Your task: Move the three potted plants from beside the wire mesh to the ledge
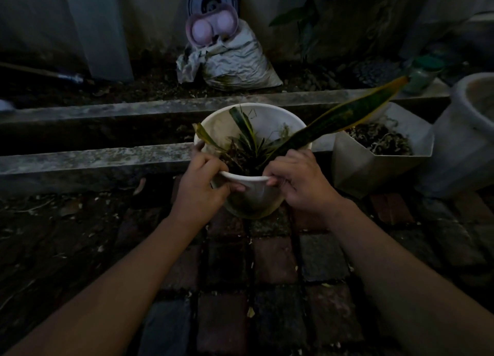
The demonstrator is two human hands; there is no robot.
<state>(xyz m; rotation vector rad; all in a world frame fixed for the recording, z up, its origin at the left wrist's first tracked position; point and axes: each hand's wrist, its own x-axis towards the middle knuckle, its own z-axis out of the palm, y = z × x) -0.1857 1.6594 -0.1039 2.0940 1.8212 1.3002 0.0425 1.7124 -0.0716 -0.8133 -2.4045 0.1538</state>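
Observation:
A round white pot [256, 192] holding a snake plant with one long striped leaf [347, 115] hangs just in front of the near concrete ledge [93, 160]. My left hand [203, 184] grips its near rim on the left, my right hand [299, 182] grips the rim on the right. The pot tilts toward me. To its right stands an angular white pot [374, 168] with dry plant matter, against the ledge. No wire mesh is in view.
A second, farther concrete ledge [133, 109] runs behind a dark gap. A large pale round pot [465, 142] stands at the right edge. A crumpled white sack [235, 61] leans at the back wall. Brick paving [267, 262] lies under my arms.

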